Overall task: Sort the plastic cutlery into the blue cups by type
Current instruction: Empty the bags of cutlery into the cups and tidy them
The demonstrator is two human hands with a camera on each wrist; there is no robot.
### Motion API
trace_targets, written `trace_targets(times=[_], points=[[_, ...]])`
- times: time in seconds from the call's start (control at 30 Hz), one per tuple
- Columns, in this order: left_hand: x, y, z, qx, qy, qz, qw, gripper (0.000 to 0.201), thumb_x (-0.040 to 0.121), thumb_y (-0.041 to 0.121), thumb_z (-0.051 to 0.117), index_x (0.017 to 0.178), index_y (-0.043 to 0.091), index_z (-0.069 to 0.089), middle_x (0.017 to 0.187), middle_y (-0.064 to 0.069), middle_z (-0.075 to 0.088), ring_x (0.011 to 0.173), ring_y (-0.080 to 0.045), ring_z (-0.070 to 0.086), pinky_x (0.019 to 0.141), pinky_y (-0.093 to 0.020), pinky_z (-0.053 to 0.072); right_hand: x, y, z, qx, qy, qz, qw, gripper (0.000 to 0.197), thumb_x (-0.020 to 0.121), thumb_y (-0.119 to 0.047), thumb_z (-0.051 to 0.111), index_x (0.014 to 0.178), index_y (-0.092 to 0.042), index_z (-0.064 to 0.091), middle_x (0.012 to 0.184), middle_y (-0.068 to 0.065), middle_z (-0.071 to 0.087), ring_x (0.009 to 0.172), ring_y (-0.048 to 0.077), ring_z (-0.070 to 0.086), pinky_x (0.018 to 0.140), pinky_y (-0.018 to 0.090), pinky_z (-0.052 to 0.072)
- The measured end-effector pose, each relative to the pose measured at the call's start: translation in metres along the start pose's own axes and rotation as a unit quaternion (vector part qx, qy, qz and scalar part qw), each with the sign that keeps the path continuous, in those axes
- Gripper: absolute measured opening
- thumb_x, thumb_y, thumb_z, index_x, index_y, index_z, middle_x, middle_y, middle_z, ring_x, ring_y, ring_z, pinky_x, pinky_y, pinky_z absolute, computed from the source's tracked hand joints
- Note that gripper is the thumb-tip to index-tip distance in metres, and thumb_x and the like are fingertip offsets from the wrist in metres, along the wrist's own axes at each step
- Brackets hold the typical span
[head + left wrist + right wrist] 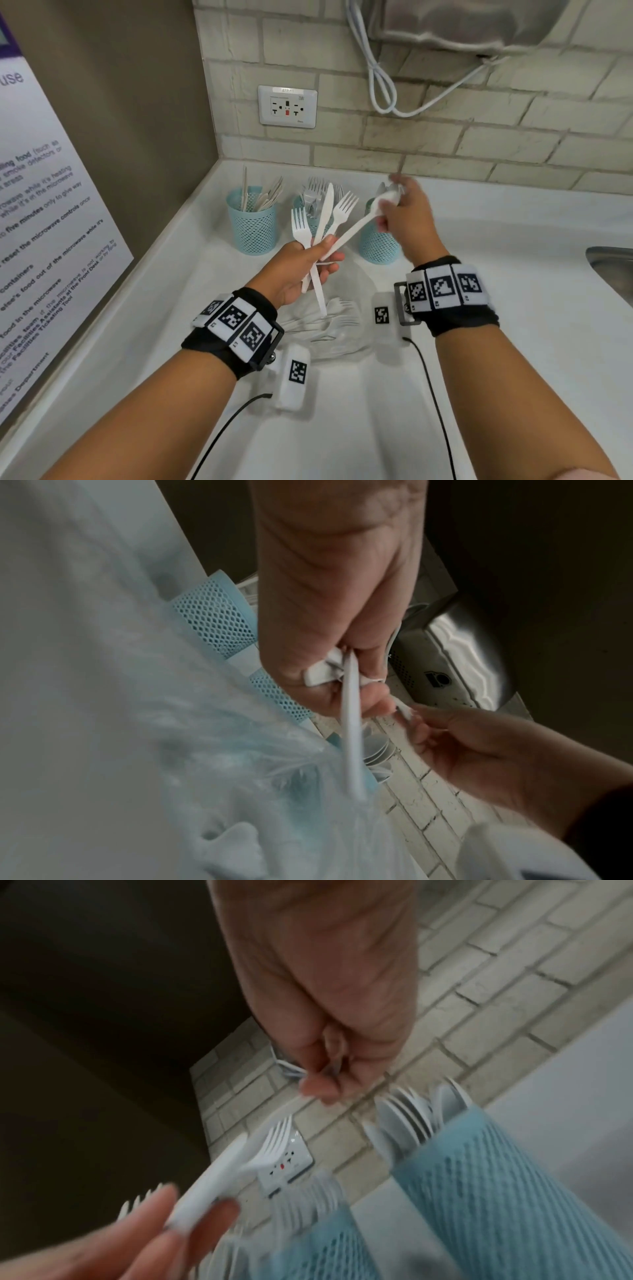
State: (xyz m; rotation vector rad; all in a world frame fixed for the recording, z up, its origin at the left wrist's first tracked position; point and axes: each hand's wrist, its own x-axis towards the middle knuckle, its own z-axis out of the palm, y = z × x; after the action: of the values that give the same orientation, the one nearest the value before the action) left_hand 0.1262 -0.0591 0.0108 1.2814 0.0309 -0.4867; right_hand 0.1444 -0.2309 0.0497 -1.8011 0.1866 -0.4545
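While three blue cups at frame centre already hold sorted cutlery | left hand grips two forks, a knife | right hand pinches spoon – bowl end, near right cup | bag on bench – more left.

The head view is bright and evenly lit, with soft, faint shadows on the white table; the light seems to come from above. Its wide lens bends the brick wall and the poster at the edges. The right hand is smeared by motion blur, while the left hand and the cups are fairly sharp. Both wrist views are dimmer, with dark upper corners. In the left wrist view the near plastic bag is out of focus, and glare streaks a metal surface. The right wrist view is heavily motion-blurred, most at the forks and cup.
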Motion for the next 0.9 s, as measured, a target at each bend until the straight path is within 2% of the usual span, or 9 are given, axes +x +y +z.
trace_targets(times=[0.1, 0.17, 0.23, 0.33, 0.47, 0.57, 0.63, 0.77, 0.9], points=[[0.003, 0.004, 0.002, 0.01, 0.001, 0.003, 1.0, 0.022, 0.096, 0.03, 0.05, 0.107, 0.016, 0.063, 0.074, 0.001, 0.061, 0.046, -0.001, 0.047, 0.04, -0.011, 0.037, 0.015, -0.019, -0.017, -0.08, 0.15, -0.114, 0.979, 0.027, 0.094, -0.004, 0.043, 0.119, -0.011, 0.054, 0.102, 0.002, 0.057, 0.082, 0.026, 0.064, 0.076, 0.037, 0.057], [0.006, 0.005, 0.003, 0.031, 0.003, 0.011, 0.999, 0.026, 0.098, 0.031, 0.046, 0.112, 0.017, 0.062, 0.071, 0.004, 0.05, 0.045, -0.001, 0.035, 0.039, -0.01, 0.029, 0.022, -0.026, -0.023, -0.11, 0.202, -0.166, 0.959, 0.026, 0.095, -0.007, 0.042, 0.116, -0.011, 0.057, 0.097, -0.001, 0.058, 0.091, 0.026, 0.064, 0.082, 0.036, 0.054], [0.009, 0.006, 0.005, 0.04, 0.001, 0.015, 0.999, 0.032, 0.098, 0.034, 0.045, 0.117, 0.014, 0.06, 0.068, 0.005, 0.041, 0.045, -0.001, 0.03, 0.038, -0.01, 0.025, 0.028, -0.027, -0.026, -0.163, 0.227, -0.201, 0.939, 0.028, 0.096, -0.009, 0.04, 0.116, -0.012, 0.058, 0.101, 0.005, 0.064, 0.095, 0.024, 0.062, 0.077, 0.028, 0.048], [0.011, 0.006, 0.007, 0.017, -0.013, 0.005, 1.0, 0.035, 0.097, 0.042, 0.044, 0.112, 0.015, 0.06, 0.064, 0.007, 0.037, 0.042, -0.002, 0.026, 0.037, -0.011, 0.022, 0.032, -0.017, -0.021, -0.277, 0.207, -0.225, 0.911, 0.031, 0.096, -0.009, 0.038, 0.117, -0.014, 0.06, 0.1, 0.01, 0.067, 0.089, 0.027, 0.06, 0.067, 0.025, 0.036], [0.01, 0.006, 0.009, -0.044, -0.045, -0.018, 0.998, 0.028, 0.097, 0.044, 0.041, 0.104, 0.019, 0.052, 0.063, 0.005, 0.041, 0.04, -0.002, 0.028, 0.035, -0.011, 0.021, 0.038, 0.013, -0.011, -0.369, 0.164, -0.226, 0.886, 0.031, 0.093, -0.012, 0.045, 0.113, -0.018, 0.067, 0.091, 0.016, 0.067, 0.086, 0.032, 0.058, 0.064, 0.028, 0.037], [0.01, 0.005, 0.005, -0.081, -0.055, -0.032, 0.995, 0.023, 0.1, 0.035, 0.038, 0.109, 0.019, 0.053, 0.065, 0.003, 0.043, 0.041, -0.003, 0.031, 0.035, -0.012, 0.023, 0.037, 0.031, -0.004, -0.405, 0.147, -0.258, 0.865, 0.022, 0.088, -0.014, 0.054, 0.091, -0.013, 0.076, 0.074, 0.018, 0.067, 0.083, 0.037, 0.057, 0.066, 0.038, 0.046], [0.01, 0.004, 0.001, -0.09, -0.064, -0.031, 0.993, 0.023, 0.101, 0.028, 0.037, 0.11, 0.014, 0.052, 0.066, 0.002, 0.046, 0.042, -0.003, 0.034, 0.035, -0.012, 0.025, 0.035, 0.039, -0.003, -0.449, 0.123, -0.267, 0.844, 0.025, 0.09, -0.016, 0.053, 0.08, -0.013, 0.076, 0.08, 0.011, 0.072, 0.091, 0.038, 0.055, 0.07, 0.039, 0.042], [0.008, 0.003, -0.004, -0.082, -0.068, -0.018, 0.994, 0.026, 0.101, 0.019, 0.036, 0.106, 0.012, 0.06, 0.069, 0.002, 0.049, 0.046, -0.003, 0.038, 0.038, -0.012, 0.028, 0.035, 0.039, 0.0, -0.481, 0.067, -0.194, 0.852, 0.026, 0.094, -0.024, 0.049, 0.103, -0.017, 0.072, 0.131, 0.011, 0.054, 0.121, 0.037, 0.037, 0.092, 0.041, 0.03], [0.006, -0.001, -0.008, -0.077, -0.052, -0.01, 0.996, 0.027, 0.1, 0.017, 0.039, 0.119, 0.007, 0.057, 0.07, 0.001, 0.056, 0.05, -0.004, 0.045, 0.041, -0.012, 0.035, 0.021, 0.015, 0.008, -0.324, 0.086, -0.208, 0.919, 0.037, 0.095, -0.035, 0.045, 0.121, -0.016, 0.062, 0.125, 0.011, 0.054, 0.113, 0.032, 0.048, 0.092, 0.035, 0.035]])
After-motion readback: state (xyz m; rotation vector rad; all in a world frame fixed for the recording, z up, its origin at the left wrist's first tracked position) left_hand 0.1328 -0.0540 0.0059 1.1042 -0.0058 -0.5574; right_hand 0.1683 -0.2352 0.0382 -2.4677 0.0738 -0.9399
